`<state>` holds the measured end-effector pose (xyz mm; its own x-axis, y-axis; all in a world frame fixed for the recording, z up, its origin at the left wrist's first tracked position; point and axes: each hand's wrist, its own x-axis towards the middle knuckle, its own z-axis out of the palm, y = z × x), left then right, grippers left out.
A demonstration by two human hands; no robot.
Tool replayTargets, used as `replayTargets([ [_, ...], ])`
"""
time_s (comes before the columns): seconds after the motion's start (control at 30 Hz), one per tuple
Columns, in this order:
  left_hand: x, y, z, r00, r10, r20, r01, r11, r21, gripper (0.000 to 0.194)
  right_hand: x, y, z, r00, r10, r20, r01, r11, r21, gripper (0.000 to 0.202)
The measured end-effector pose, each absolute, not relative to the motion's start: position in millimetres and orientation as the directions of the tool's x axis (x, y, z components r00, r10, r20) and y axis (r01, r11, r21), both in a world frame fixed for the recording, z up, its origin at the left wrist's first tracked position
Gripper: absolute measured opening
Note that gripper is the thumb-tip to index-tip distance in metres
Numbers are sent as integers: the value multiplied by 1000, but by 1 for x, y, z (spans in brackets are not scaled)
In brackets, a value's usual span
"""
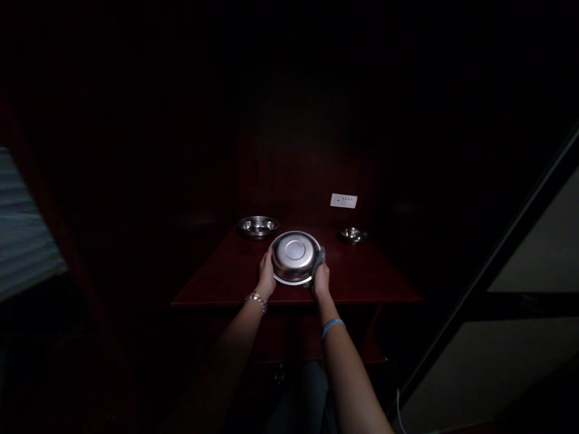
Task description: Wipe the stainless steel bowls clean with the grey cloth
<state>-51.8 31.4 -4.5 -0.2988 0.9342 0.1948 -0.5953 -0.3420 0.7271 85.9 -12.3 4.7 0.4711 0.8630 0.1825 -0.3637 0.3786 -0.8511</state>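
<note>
A shiny metal bowl [295,252] is held up over the front of a dark red table, its round base turned toward me. My left hand [266,274] is closed on the bowl's left rim. On the opposite side, my right hand [321,277] grips the rim and also has a dark grey cloth [319,259] between its fingers and the metal. Part of the cloth is hidden behind the bowl.
Toward the back left of the table [217,280] sits a wide metal bowl [257,227]. A smaller metal bowl [353,235] stands at the back right, below a white wall socket [344,201]. A white cable [398,398] hangs at lower right. The surroundings are very dark.
</note>
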Motion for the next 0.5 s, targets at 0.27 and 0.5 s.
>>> replayTargets([
  [0.27,-52,31,-4,-291,935,203,-603,-344,720,32,84,-14,7,482,858,179,-371,385,-845,47],
  [0.5,-51,33,-5,-294,936,193,-602,-338,723,32,86,-10,1,472,856,212,-344,401,-849,50],
])
